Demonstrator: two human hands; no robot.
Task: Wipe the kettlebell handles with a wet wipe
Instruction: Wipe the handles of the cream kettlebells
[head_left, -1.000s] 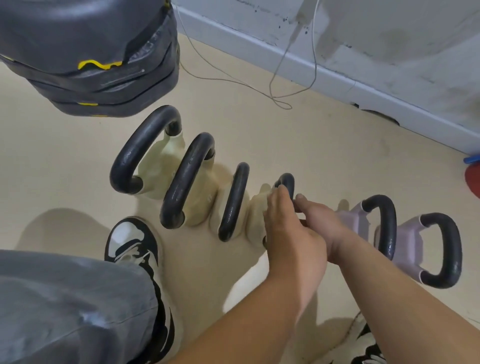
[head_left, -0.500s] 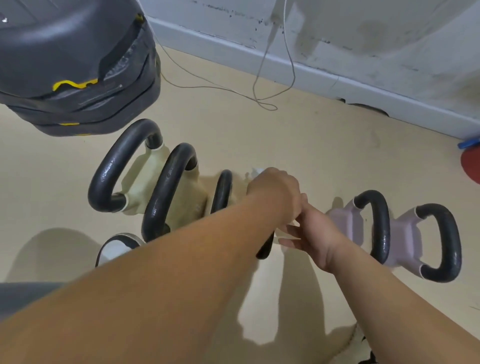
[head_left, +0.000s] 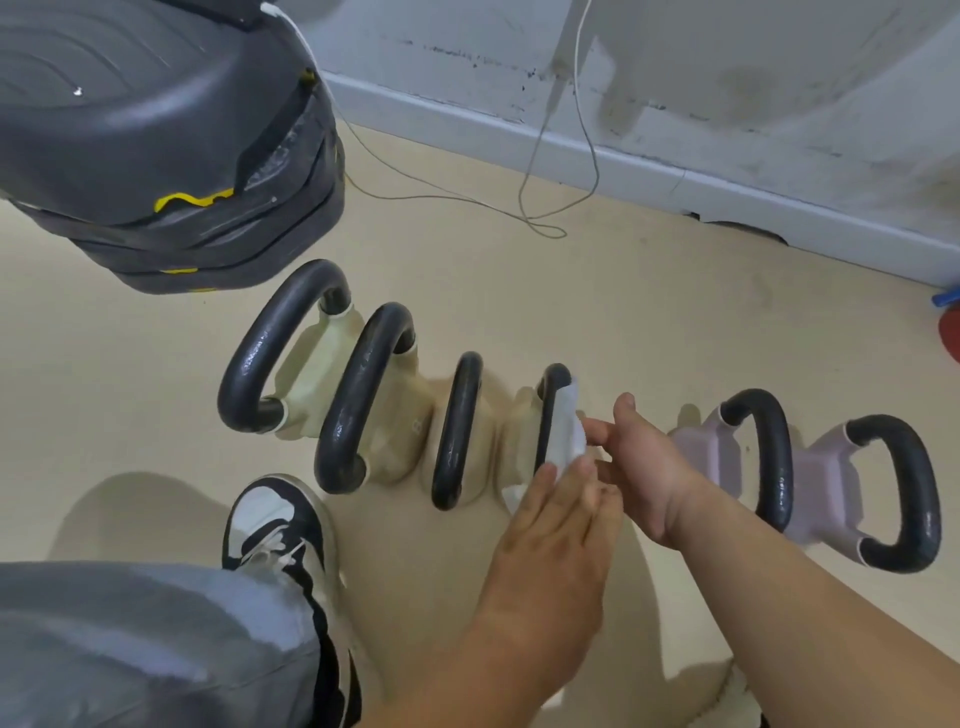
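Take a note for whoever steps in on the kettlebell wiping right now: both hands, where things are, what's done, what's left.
Left hand: open, straight fingers pressing the wet wipe against the fourth cream kettlebell's handle.
Right hand: beside it, fingertips at the wipe's edge; pinching or only touching, cannot tell.
Things: six kettlebells in a row on the floor, four cream, then two lilac kettlebells on the right.
Done: wipe draped over the fourth handle; which others are clean cannot be told.
Left: finish this handle, then probably the lilac pair.

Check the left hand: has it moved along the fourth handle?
Yes. The left hand slid from the far end of the handle toward its near end.
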